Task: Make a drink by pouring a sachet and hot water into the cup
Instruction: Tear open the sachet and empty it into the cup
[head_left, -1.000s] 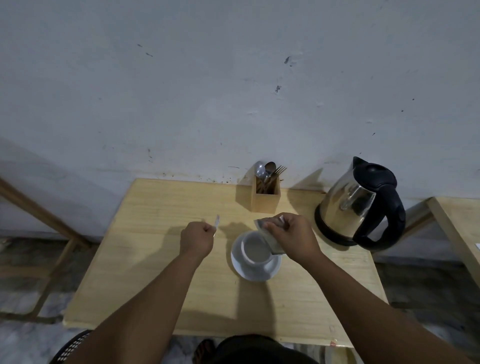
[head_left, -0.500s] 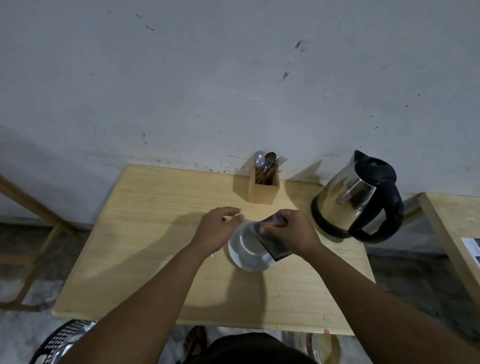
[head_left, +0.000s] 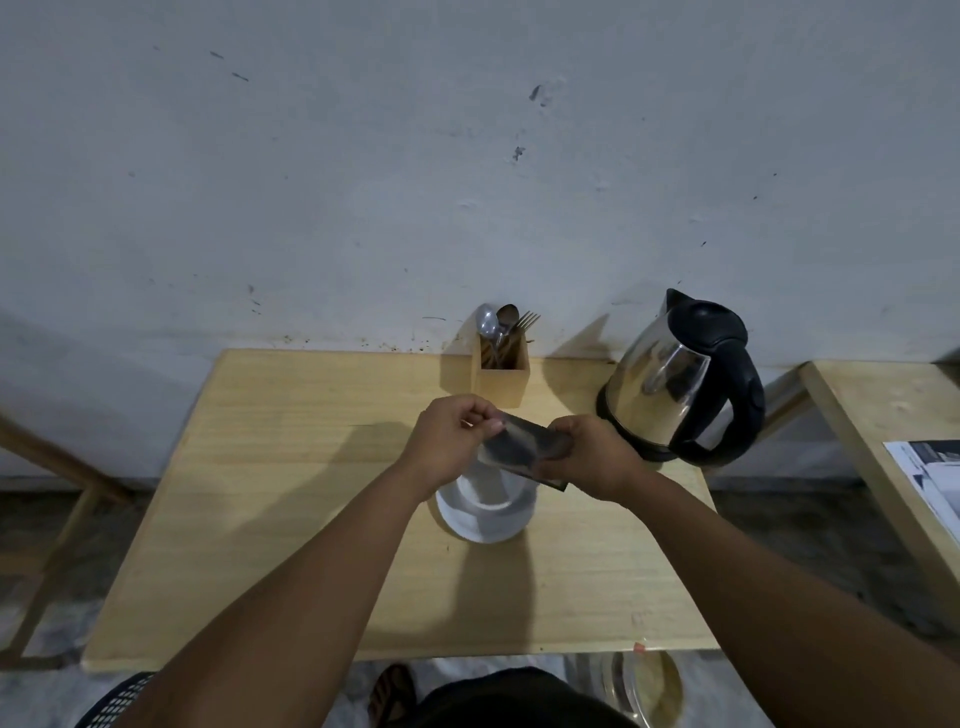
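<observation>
Sachet held above cup, pinched at both ends: left hand fingers closed on its left corner, right hand fingers gripping the right end. Sachet print too blurred to read. I see cup mostly hidden behind sachet & hands; saucer on tabletop. Kettle to the right, utensil holder behind. Vs 0.5 s ago: left hand now on sachet, sachet lifted flatter.

wall: scuffed grey | table: light wood | floor: mottled
</observation>
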